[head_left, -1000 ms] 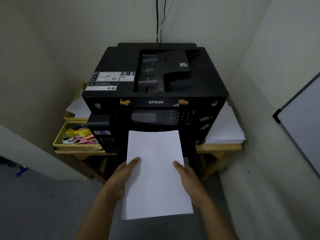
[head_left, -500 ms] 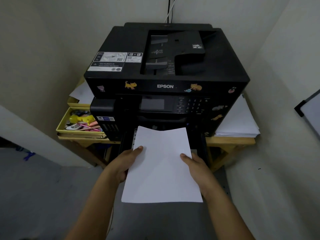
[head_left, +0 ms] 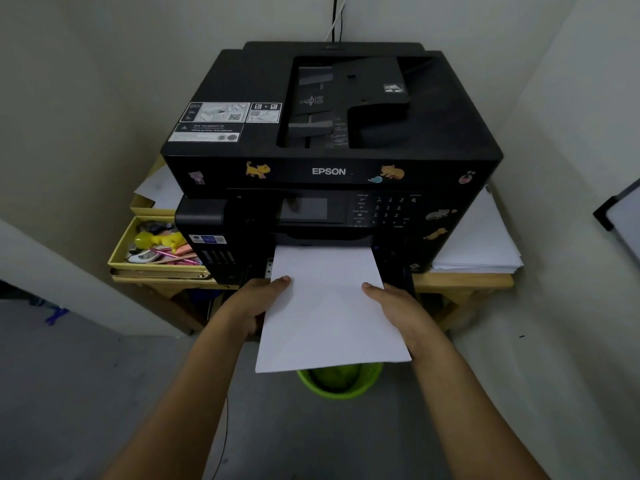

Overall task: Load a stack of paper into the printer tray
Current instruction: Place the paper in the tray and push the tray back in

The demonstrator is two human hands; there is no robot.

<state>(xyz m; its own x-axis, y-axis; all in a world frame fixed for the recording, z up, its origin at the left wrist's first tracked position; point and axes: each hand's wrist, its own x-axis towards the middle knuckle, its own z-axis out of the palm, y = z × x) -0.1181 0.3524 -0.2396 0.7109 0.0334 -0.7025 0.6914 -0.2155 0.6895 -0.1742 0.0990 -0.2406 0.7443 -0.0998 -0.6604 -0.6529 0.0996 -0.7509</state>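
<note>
From the head camera I look down on the black Epson printer (head_left: pixel 329 133), which sits on a wooden table (head_left: pixel 460 282) in a corner between pale walls. I take the printer as my landmark.

My left hand (head_left: pixel 254 299) grasps the left edge of the stack of paper (head_left: pixel 329 306), thumb on top of the sheet and the other fingers out of sight beneath it. My right hand (head_left: pixel 394 306) grasps the right edge the same way, thumb lying on the white surface. The stack is held level in front of the printer, and its far edge sits at the dark opening low on the printer's front, just under the control panel (head_left: pixel 346 211). I cannot tell how far the paper reaches inside, nor see the tray itself clearly; that slot is dark. The near edge of the stack hangs out toward me, over a green bin (head_left: pixel 337 384) on the floor in front of the printer.

To the printer's left, a yellow box (head_left: pixel 152 266) on the table holds pens and small coloured items, with a loose white sheet (head_left: pixel 157 188) behind it. To the printer's right lies a separate pile of white paper (head_left: pixel 481 244), touching the table top. Cat stickers (head_left: pixel 258 169) dot the printer's front band. Cables (head_left: pixel 336 19) run up the wall behind the printer. At the far right edge, a whiteboard corner (head_left: pixel 620 216) leans into view.
</note>
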